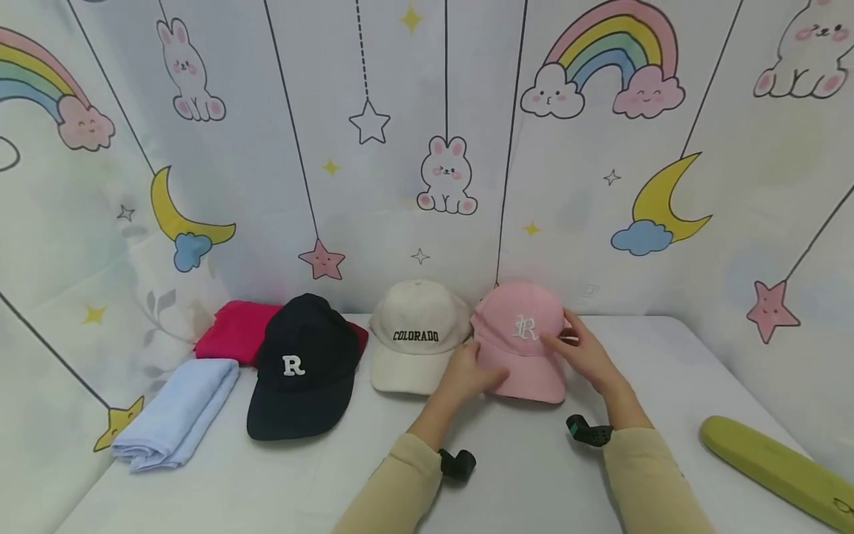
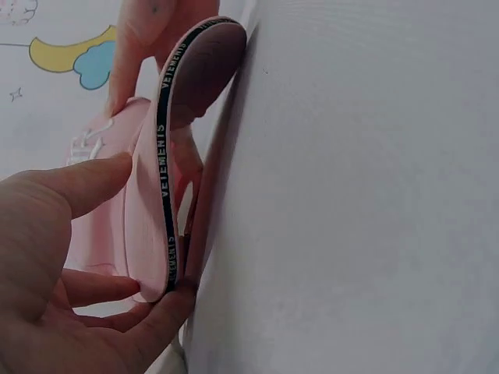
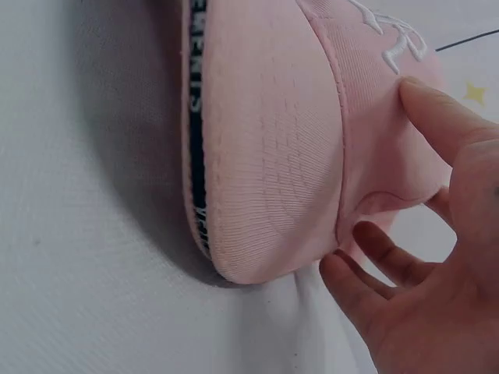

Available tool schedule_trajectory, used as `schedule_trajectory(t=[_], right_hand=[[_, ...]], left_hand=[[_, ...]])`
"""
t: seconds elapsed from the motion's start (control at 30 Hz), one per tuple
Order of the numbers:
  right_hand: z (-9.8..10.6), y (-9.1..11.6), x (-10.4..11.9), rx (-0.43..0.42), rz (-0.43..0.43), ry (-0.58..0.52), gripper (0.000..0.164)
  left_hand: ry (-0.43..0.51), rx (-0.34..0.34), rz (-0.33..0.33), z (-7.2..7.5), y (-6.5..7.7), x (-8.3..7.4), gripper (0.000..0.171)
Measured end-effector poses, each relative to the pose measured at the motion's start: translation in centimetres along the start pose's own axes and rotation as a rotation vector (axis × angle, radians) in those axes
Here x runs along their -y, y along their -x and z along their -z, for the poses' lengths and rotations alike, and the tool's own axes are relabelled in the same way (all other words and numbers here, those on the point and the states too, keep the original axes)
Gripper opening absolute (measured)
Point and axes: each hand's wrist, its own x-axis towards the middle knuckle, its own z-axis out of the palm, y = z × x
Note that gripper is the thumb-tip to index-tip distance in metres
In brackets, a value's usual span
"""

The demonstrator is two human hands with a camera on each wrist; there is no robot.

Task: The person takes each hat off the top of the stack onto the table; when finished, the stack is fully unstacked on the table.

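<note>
A pink baseball cap (image 1: 520,326) with a white embroidered letter sits on the white table, brim facing me. My left hand (image 1: 470,372) holds its left side, thumb over the brim and fingers around the edge. On the opposite side my right hand (image 1: 587,352) grips the cap, its thumb on the front of the crown beside the letter. Dark lettered tape runs along the edge of the brim (image 2: 164,148) in the left wrist view. Immediately left of the pink cap is a cream cap (image 1: 416,326) reading COLORADO.
Farther left stands a black cap (image 1: 307,371) with a white R, in front of a folded red cloth (image 1: 236,330). A folded light-blue cloth (image 1: 176,411) lies at the left edge. An olive-green elongated object (image 1: 767,467) lies at the right. Behind everything hangs a patterned curtain (image 1: 567,193).
</note>
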Motion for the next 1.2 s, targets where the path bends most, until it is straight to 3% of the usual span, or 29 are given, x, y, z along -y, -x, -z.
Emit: schedule_trajectory(t=[0.23, 0.4, 0.7, 0.9, 1.2], right_hand=[[-0.1, 0.3, 0.3, 0.071, 0.031, 0.046, 0.106], [-0.6, 0.3, 0.8, 0.066, 0.028, 0.118, 0.125], [-1.2, 0.1, 0.8, 0.022, 0.022, 0.145, 0.125], [-1.4, -0.1, 0.8, 0.012, 0.060, 0.125, 0.123], [-1.8, -0.4, 0.8, -0.007, 0.123, 0.109, 0.122]], left_hand=[[-0.044, 0.068, 0.009, 0.5, 0.5, 0.0, 0.070], [-0.084, 0.130, 0.018, 1.7, 0.9, -0.1, 0.067], [-0.094, 0.155, -0.007, 5.8, 2.0, 0.0, 0.082], [-0.092, 0.126, -0.035, 9.2, 3.3, 0.3, 0.079], [-0.083, 0.077, -0.045, 13.1, 5.6, 0.4, 0.081]])
